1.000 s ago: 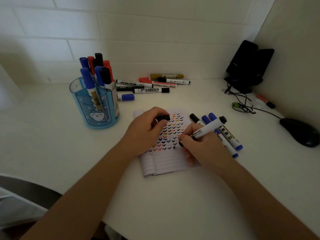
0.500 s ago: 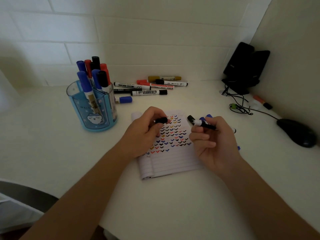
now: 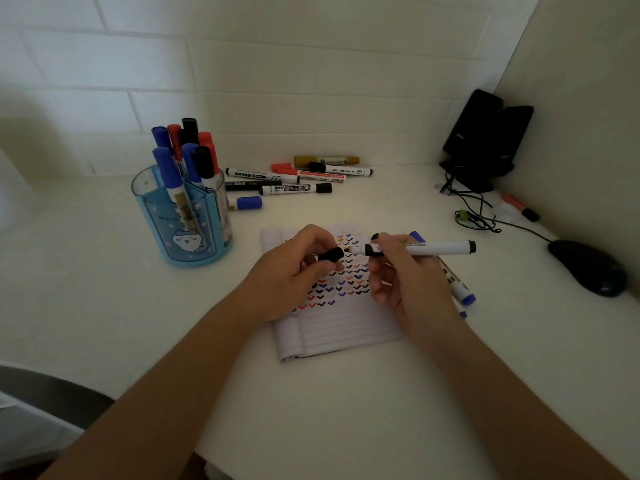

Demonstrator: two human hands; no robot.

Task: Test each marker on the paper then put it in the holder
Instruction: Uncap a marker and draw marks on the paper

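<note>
My right hand (image 3: 405,282) grips a white marker (image 3: 436,248) with black ends, held level above the lined paper (image 3: 339,327); its bare tip points left. My left hand (image 3: 291,275) pinches the black cap (image 3: 330,254), whose opening sits just left of that tip. The paper carries rows of small coloured tick marks. A blue holder (image 3: 183,233) at the left stands full of several blue, red and black markers. A loose heap of markers (image 3: 294,178) lies behind the paper. Blue-capped markers (image 3: 460,289) lie to the right of the paper, partly hidden by my right hand.
A black mouse (image 3: 588,266) with its cable sits at the far right. Black speakers (image 3: 485,140) stand in the back right corner, with a green cable clip (image 3: 462,216) and an orange pen (image 3: 519,206) by the wall. A blue cap (image 3: 249,203) lies beside the holder.
My right hand lifted the marker off the paper and swung it level, tip toward the left. The cap in my left hand now lines up with the tip.
</note>
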